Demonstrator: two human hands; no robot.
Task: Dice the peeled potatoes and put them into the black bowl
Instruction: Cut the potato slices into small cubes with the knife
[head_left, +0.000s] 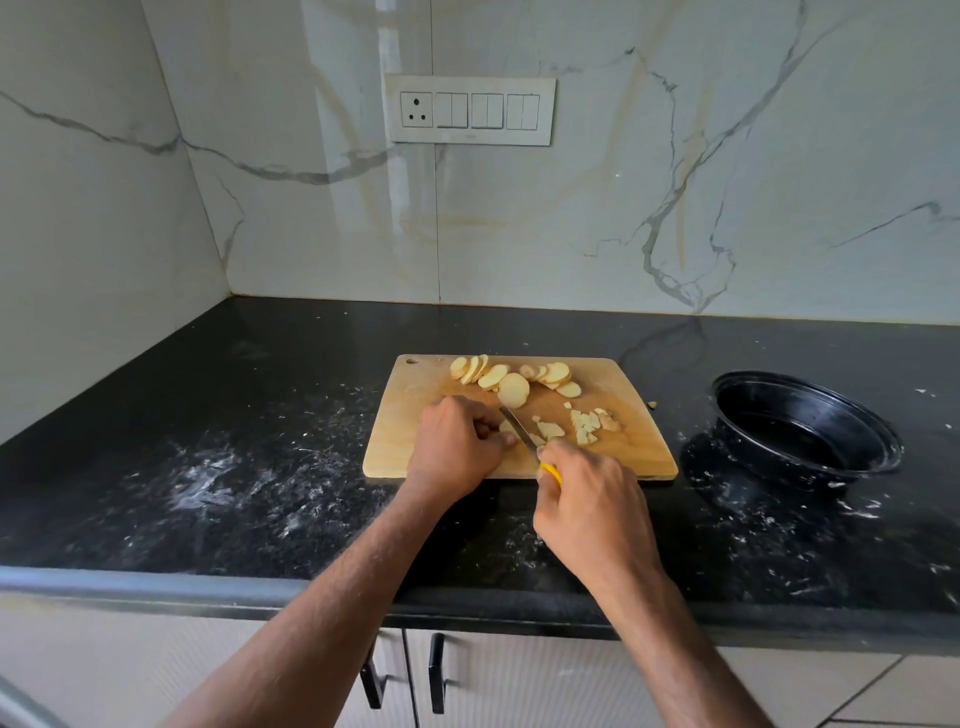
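A wooden cutting board lies on the black counter. Round potato slices are spread along its far edge, and a small pile of diced pieces lies right of centre. My left hand holds down a stack of slices with curled fingers. My right hand grips the yellow handle of a knife, whose blade rests against the held slices. The black bowl stands to the right of the board and looks empty.
The counter is smeared with white residue left and right of the board. A small potato scrap lies beside the board's right edge. A marble wall with a switch panel stands behind. Cabinet handles sit below the counter edge.
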